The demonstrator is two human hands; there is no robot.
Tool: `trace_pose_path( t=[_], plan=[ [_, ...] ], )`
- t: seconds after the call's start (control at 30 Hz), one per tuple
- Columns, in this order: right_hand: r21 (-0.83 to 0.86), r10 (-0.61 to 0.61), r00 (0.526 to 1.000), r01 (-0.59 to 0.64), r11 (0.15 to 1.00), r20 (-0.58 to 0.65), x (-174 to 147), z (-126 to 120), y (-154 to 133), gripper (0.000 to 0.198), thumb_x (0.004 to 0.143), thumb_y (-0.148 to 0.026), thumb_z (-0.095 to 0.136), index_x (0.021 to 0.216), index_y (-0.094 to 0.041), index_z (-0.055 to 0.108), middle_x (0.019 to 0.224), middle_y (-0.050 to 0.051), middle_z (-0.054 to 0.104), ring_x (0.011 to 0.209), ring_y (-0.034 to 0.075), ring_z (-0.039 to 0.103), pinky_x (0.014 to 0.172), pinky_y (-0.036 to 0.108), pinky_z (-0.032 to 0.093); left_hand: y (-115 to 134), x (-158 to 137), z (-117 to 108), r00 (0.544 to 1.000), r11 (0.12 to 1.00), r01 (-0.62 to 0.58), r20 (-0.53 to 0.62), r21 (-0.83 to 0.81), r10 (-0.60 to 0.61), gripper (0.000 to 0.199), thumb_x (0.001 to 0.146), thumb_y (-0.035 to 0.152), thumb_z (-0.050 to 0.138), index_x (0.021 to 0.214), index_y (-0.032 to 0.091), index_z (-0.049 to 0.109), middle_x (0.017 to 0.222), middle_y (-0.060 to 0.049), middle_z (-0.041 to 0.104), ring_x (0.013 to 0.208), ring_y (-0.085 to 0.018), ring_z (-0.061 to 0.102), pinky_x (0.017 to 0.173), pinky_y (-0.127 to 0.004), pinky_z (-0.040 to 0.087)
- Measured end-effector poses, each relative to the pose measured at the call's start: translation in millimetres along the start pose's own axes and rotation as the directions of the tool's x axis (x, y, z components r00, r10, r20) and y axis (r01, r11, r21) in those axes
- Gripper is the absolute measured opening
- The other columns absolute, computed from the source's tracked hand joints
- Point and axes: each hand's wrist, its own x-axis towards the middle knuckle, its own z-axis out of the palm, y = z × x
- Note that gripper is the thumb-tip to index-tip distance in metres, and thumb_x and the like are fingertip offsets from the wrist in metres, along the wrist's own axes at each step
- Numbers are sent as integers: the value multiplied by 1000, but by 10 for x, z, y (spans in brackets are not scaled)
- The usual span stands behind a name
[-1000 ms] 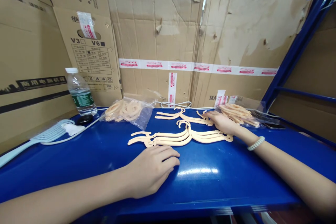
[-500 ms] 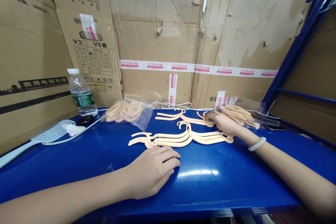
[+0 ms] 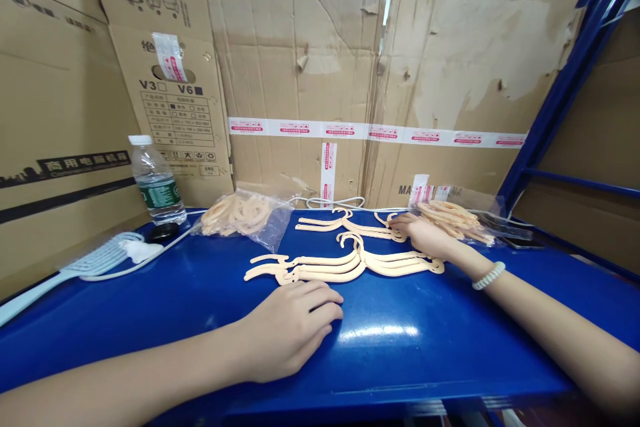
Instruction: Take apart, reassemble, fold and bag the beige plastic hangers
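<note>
My left hand (image 3: 295,327) lies on the blue table with its fingers loosely stretched and nothing in them. Just beyond it is a stack of beige plastic folding hangers (image 3: 325,270), their hooks gathered near the middle. Farther back lies another beige hanger (image 3: 325,223), its hook toward the bag-lined rear. My right hand (image 3: 423,233) reaches over to that hanger's right end, fingers closed on it beside a small curved hook-shaped part (image 3: 384,219). The fingertips' exact grip is partly hidden.
Clear bags of beige hanger parts sit at back left (image 3: 240,213) and back right (image 3: 450,217). At left stand a water bottle (image 3: 157,187), a black round object (image 3: 164,232) and a light blue hairbrush (image 3: 95,257). Cardboard sheets (image 3: 300,67) wall the rear; a phone (image 3: 520,242) lies at right.
The camera view has tilted up very slightly. Both hands and the hangers stay where they were.
</note>
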Motion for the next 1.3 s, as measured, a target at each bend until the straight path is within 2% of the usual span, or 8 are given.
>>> trace_pose_path(
  t=[0.1,0.3,0.5,0.87,1.03,1.2,1.3],
  plan=[
    [3,21,1000,-21,1000,-5,-5,15,17,58,65,6,41,113,-11,69,122,15,64,118,29,56,100,45,45,2,-1,6,1000,1000,0,-1,2,0,25,95,16,39,112,17,57,121,-10,62,109,-26,59,90,-41,50],
    [29,77,997,-78,997,12,-8,30,9,63,61,8,39,113,-12,67,129,13,60,124,26,52,104,41,43,7,-8,5,1000,1000,-12,-11,11,12,25,94,16,39,112,17,57,121,-11,62,109,-27,59,90,-41,49],
    [71,135,990,-138,988,43,-16,5,-9,62,59,8,37,109,-15,65,115,10,68,108,23,63,89,33,52,-4,-13,13,1000,1000,-8,-9,13,8,24,94,17,41,112,16,57,121,-10,62,109,-26,58,92,-40,48],
    [92,100,994,-104,990,46,1,65,73,63,58,8,39,108,-14,70,123,12,64,120,26,56,103,39,45,6,-32,22,1000,999,-4,-16,32,5,24,94,18,42,111,16,57,121,-9,62,108,-25,59,88,-39,49],
    [96,103,993,-107,990,50,0,72,80,62,59,8,38,108,-13,70,123,13,63,119,26,57,103,39,45,4,-33,23,1000,1000,-2,-23,29,2,22,94,18,43,110,16,58,122,-9,62,109,-26,59,89,-39,49],
    [90,136,990,-140,986,47,-15,34,32,60,60,10,36,107,-12,67,112,14,66,103,24,65,90,34,53,4,-36,26,999,1000,-12,-44,19,13,22,93,17,44,110,17,58,120,-9,64,108,-25,59,89,-38,49],
    [82,147,988,-151,985,46,-19,43,42,62,59,10,36,108,-12,66,114,13,66,107,23,64,93,33,51,8,-26,18,999,1000,-13,-49,10,14,22,92,17,45,110,17,58,118,-10,64,107,-26,60,89,-38,49]
  ],
)
